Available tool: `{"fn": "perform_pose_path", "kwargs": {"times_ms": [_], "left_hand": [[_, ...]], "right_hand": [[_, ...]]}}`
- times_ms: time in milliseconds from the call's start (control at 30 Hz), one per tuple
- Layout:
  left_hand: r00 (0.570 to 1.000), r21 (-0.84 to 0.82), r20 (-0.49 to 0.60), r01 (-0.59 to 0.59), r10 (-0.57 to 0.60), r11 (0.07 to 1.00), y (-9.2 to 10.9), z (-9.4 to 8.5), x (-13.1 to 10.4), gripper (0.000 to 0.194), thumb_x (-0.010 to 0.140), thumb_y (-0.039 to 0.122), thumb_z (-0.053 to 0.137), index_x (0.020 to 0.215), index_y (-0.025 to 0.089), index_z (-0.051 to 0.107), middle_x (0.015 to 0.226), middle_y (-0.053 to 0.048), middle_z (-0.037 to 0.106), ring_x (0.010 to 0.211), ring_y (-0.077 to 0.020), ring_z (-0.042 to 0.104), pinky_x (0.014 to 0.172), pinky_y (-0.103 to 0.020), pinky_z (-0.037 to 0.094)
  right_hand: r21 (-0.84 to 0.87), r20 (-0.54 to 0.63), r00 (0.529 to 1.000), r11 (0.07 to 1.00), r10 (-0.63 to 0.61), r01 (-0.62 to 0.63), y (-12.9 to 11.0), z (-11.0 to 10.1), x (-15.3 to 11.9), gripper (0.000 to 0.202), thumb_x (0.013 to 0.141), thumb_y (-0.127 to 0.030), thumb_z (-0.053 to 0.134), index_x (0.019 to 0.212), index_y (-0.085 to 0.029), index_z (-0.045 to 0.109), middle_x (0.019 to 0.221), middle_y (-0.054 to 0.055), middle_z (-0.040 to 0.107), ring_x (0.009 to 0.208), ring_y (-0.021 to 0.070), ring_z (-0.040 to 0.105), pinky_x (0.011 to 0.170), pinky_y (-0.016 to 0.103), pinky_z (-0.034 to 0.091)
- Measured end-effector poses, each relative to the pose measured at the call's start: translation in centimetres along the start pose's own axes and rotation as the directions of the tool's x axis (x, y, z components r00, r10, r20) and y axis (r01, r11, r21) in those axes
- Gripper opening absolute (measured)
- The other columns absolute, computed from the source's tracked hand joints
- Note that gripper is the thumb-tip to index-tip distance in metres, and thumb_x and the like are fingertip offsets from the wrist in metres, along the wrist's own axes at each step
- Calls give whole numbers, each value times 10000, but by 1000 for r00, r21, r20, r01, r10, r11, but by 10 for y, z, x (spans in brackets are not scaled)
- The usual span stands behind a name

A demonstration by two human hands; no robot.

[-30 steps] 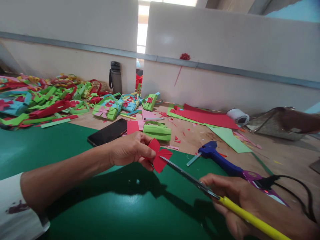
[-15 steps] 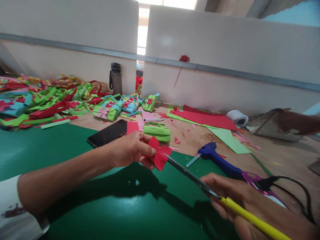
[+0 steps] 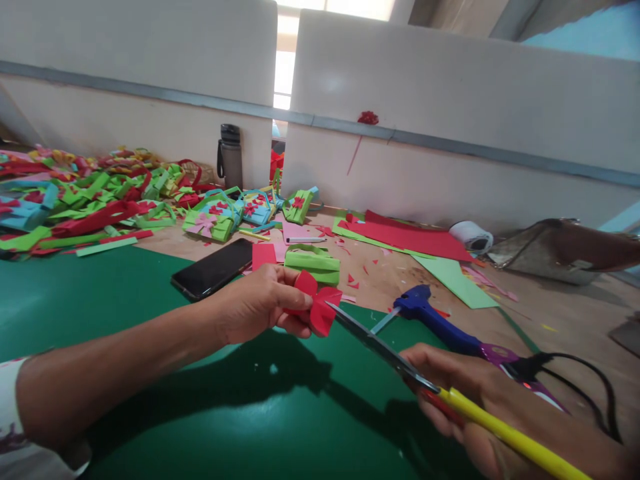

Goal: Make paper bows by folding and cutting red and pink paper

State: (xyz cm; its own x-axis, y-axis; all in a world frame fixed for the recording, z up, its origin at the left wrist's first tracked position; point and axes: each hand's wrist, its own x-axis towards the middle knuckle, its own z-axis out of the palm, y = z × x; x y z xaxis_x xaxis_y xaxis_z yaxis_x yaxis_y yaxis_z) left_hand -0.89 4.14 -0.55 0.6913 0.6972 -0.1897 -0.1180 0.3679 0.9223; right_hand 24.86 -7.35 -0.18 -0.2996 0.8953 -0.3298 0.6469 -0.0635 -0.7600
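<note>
My left hand (image 3: 270, 300) pinches a red paper flower (image 3: 323, 310) between thumb and fingers, above the green mat (image 3: 200, 427). Coming in from the lower right, my right hand (image 3: 465, 393) is closed around scissors (image 3: 385, 353) with yellow and red handles. The tips of the blades meet the flower near its middle. Behind the flower lie a small green paper bag (image 3: 313, 267) and a red paper piece (image 3: 263, 255). A black phone (image 3: 213, 269) rests beyond my left wrist.
A blue glue gun (image 3: 440, 323) with a black cable lies beyond my right hand. Red sheets (image 3: 415, 235), a tape roll (image 3: 471, 237) and a handbag (image 3: 565, 250) are at the right. Colourful paper bags (image 3: 100, 200) pile up at the left, near a bottle (image 3: 231, 157).
The scissors' handles have spread slightly, so more of the red one shows. The flower has turned a little in my left hand, and the view has shifted slightly.
</note>
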Motion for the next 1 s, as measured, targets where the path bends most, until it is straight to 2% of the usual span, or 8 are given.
{"fn": "perform_pose_path", "kwargs": {"times_ms": [133, 267, 400, 567, 700, 867, 1000], "left_hand": [[1000, -7, -15, -13, 13, 1000, 0, 1, -1, 129, 601, 154, 703, 699, 82, 661, 632, -71, 685, 556, -141, 638, 542, -229, 548], [999, -25, -38, -12, 11, 1000, 0, 3, -3, 91, 615, 135, 703, 672, 91, 646, 632, -66, 685, 549, -132, 632, 540, -224, 551], [999, -30, -48, -9, 7, 1000, -1, 5, -3, 61, 627, 112, 690, 664, 90, 647, 617, -56, 677, 538, -124, 628, 532, -213, 546], [999, -29, -47, -15, 14, 999, -2, 4, -2, 86, 629, 124, 690, 696, 88, 651, 643, -75, 690, 555, -141, 642, 539, -226, 546], [999, -16, -37, -22, 21, 1000, -2, 3, -3, 98, 631, 134, 687, 711, 88, 654, 653, -82, 696, 566, -146, 645, 545, -230, 542], [999, -23, -36, -26, 25, 999, -2, 3, -3, 80, 642, 136, 690, 698, 94, 653, 638, -69, 689, 561, -140, 641, 551, -229, 542], [999, -41, -28, -22, 21, 999, -3, 3, -2, 90, 631, 133, 703, 699, 95, 658, 634, -64, 686, 561, -139, 644, 544, -221, 543]], "right_hand": [[30, 46, 997, 998, -59, 58, 0, -1, 1, 425, 752, -607, 614, 899, -216, 534, 563, -53, 455, 481, 90, 312, 425, 203, 241], [91, 79, 997, 996, -2, -5, -7, -1, 1, 511, 707, -670, 614, 915, -212, 523, 550, -73, 393, 473, 80, 269, 420, 209, 211], [112, 82, 996, 993, 15, -25, -7, -3, 2, 550, 613, -644, 716, 901, -219, 519, 572, -85, 342, 511, 83, 236, 434, 209, 189], [129, 106, 994, 992, 3, -17, 6, -2, 7, 542, 631, -587, 742, 956, -218, 514, 596, -79, 368, 505, 77, 275, 434, 208, 198], [137, 83, 996, 991, -15, 3, 12, -1, 8, 462, 682, -523, 738, 953, -214, 527, 593, -80, 372, 500, 72, 283, 434, 206, 200], [161, 100, 995, 986, 12, -28, 3, -2, 5, 478, 659, -520, 748, 955, -216, 528, 609, -73, 402, 494, 70, 321, 445, 205, 210], [178, 94, 995, 982, 44, -60, -5, -2, 5, 486, 628, -550, 750, 907, -219, 530, 592, -78, 370, 482, 67, 321, 442, 203, 190]]}}
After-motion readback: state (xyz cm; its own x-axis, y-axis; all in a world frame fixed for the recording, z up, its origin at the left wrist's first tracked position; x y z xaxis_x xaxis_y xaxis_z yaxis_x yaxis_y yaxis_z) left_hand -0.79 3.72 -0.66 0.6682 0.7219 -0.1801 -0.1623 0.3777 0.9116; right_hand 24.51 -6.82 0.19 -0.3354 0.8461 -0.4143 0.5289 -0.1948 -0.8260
